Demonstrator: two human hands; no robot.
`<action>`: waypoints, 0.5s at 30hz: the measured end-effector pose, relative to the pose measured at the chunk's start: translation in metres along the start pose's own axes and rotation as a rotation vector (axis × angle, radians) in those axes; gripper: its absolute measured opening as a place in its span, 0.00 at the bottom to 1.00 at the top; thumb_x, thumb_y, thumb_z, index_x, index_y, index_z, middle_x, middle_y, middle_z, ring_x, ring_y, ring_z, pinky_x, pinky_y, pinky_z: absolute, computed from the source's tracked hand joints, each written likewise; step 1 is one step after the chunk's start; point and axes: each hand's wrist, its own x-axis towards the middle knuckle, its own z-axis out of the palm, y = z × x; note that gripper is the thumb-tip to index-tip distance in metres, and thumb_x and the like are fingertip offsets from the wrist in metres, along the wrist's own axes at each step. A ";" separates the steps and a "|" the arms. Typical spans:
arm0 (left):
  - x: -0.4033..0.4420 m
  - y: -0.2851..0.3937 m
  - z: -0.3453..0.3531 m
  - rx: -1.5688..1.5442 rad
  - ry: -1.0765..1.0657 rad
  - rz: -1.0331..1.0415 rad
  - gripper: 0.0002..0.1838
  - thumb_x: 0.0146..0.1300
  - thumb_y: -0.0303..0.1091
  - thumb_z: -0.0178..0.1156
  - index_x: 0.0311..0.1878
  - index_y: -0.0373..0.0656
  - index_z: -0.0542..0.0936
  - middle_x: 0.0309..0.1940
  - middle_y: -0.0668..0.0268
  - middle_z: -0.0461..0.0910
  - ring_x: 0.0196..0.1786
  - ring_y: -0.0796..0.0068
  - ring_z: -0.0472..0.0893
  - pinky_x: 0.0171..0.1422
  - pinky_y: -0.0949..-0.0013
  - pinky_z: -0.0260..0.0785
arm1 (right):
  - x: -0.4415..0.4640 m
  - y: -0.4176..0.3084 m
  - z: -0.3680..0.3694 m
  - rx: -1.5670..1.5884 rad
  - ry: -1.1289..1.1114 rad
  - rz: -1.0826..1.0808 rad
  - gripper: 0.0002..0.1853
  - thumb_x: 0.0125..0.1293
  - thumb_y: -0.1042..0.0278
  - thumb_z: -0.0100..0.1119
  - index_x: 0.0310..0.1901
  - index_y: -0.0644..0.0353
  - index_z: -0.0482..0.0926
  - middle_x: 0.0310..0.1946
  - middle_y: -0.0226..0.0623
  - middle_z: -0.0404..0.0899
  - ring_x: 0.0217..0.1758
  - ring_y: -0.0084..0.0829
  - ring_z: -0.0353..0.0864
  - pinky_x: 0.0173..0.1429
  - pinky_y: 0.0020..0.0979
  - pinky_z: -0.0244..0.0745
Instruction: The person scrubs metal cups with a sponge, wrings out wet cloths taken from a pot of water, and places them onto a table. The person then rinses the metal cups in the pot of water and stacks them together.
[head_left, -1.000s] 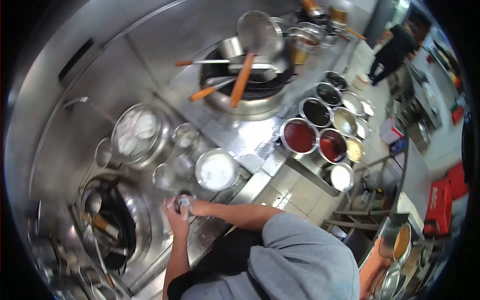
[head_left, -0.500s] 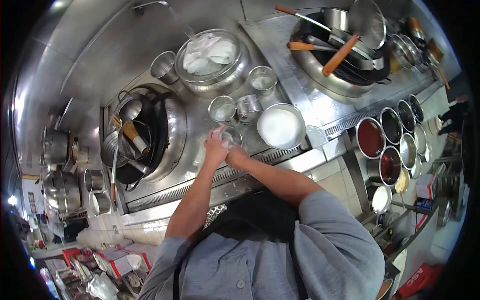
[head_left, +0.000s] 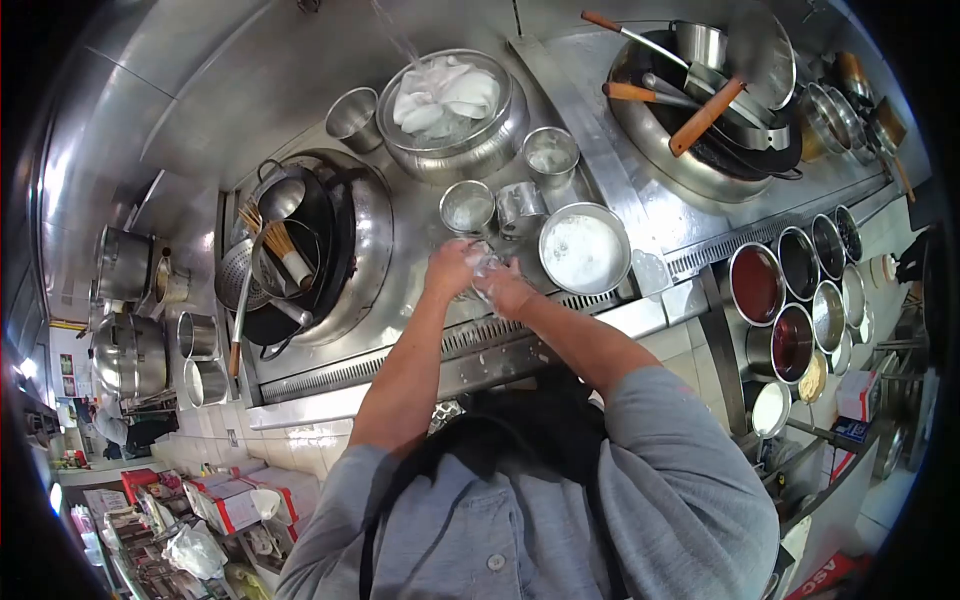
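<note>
My left hand [head_left: 453, 268] and my right hand [head_left: 508, 290] are close together over the steel counter, fingers curled around a wet, whitish, shiny thing [head_left: 484, 262]. Fingers and blur hide its shape, so I cannot tell whether it is a cloth or a cup. Just beyond them stand a steel cup [head_left: 468, 208] with cloudy liquid and a second steel cup [head_left: 521, 210], tilted or on its side. To the right is a wide steel pot [head_left: 585, 250] of white sudsy liquid. Farther back, a large steel bowl [head_left: 450, 145] holds white cloths [head_left: 445, 95] under running water.
On the left, a wok [head_left: 335, 235] holds a ladle, a strainer and a bamboo brush [head_left: 287, 255]. Another wok [head_left: 660, 150] with wooden-handled tools sits at the back right. Several sauce pots [head_left: 757, 283] line the right side. A slotted drain [head_left: 470, 338] runs along the counter's front.
The view has shifted, so the counter appears farther right. My hands have closed in on each other; the round metal rim seen between them before is now covered. Suds in the wide pot look broken up.
</note>
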 end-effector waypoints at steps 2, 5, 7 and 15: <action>0.011 -0.045 0.014 -0.486 0.026 -0.076 0.22 0.70 0.48 0.61 0.62 0.49 0.82 0.56 0.61 0.84 0.60 0.58 0.82 0.63 0.59 0.75 | 0.008 0.014 0.058 0.053 0.292 0.070 0.26 0.60 0.77 0.57 0.61 0.47 0.78 0.51 0.39 0.83 0.51 0.42 0.83 0.45 0.43 0.75; -0.066 0.007 -0.030 -1.175 -0.148 -0.496 0.25 0.70 0.53 0.62 0.66 0.55 0.76 0.52 0.60 0.84 0.59 0.59 0.82 0.56 0.43 0.77 | 0.011 -0.015 0.006 1.199 -0.336 0.702 0.21 0.64 0.73 0.62 0.59 0.51 0.78 0.46 0.36 0.82 0.43 0.32 0.83 0.38 0.38 0.79; -0.094 -0.006 -0.028 -1.403 -0.267 -0.599 0.25 0.70 0.52 0.62 0.66 0.57 0.75 0.54 0.61 0.83 0.57 0.57 0.83 0.48 0.38 0.79 | -0.006 -0.047 -0.047 1.544 -0.403 0.639 0.19 0.66 0.70 0.64 0.58 0.52 0.77 0.42 0.35 0.81 0.39 0.27 0.80 0.34 0.33 0.78; -0.105 -0.013 -0.025 -1.397 -0.396 -0.295 0.28 0.68 0.46 0.61 0.71 0.59 0.70 0.59 0.61 0.81 0.49 0.55 0.85 0.35 0.47 0.83 | -0.010 -0.070 -0.079 0.250 -0.205 -0.259 0.18 0.64 0.62 0.61 0.56 0.54 0.79 0.47 0.48 0.86 0.45 0.47 0.87 0.55 0.43 0.79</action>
